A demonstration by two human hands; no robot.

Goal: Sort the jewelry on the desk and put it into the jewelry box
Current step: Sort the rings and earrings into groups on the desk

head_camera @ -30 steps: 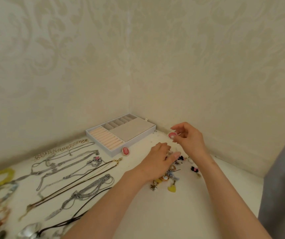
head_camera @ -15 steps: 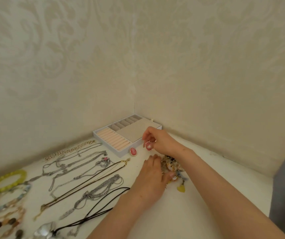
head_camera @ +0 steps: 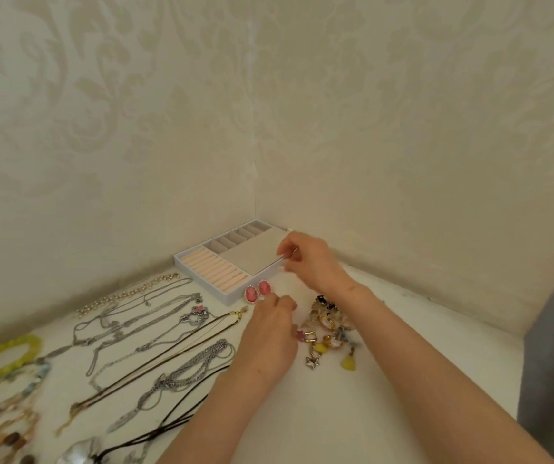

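Jewelry box (head_camera: pixel 252 257) sits in the far corner of the worktop (head_camera: pixel 319 413), tight against both walls, and I can make out nothing in its ring rolls, small cells or flat pad. Everything to be sorted lies outside it. Two pink oval pieces (head_camera: pixel 258 292) are just beside the box's near corner, and a heap of small charms and earrings (head_camera: pixel 329 329) lies toward the right. Long necklaces (head_camera: pixel 155 329) run in rows across the middle, with bead bracelets (head_camera: pixel 4 360) at the left edge.

My right hand (head_camera: pixel 309 259) is at the box's right end with thumb and forefinger drawn together. Whether anything tiny is between them I cannot tell. My left hand (head_camera: pixel 268 336) is down between the pink ovals and the heap, its fingers curled. I cannot tell whether it holds anything either.

I judge the worst risk to be the right forearm, which passes directly over the heap. A low sweep could drag hooks and charms along or scatter them. The left hand could nudge the pink ovals apart and split the pair. The heap looks interlocked, so lifting one piece may pull its neighbours up with it. A small piece fumbled above the box could land in the wrong cell.
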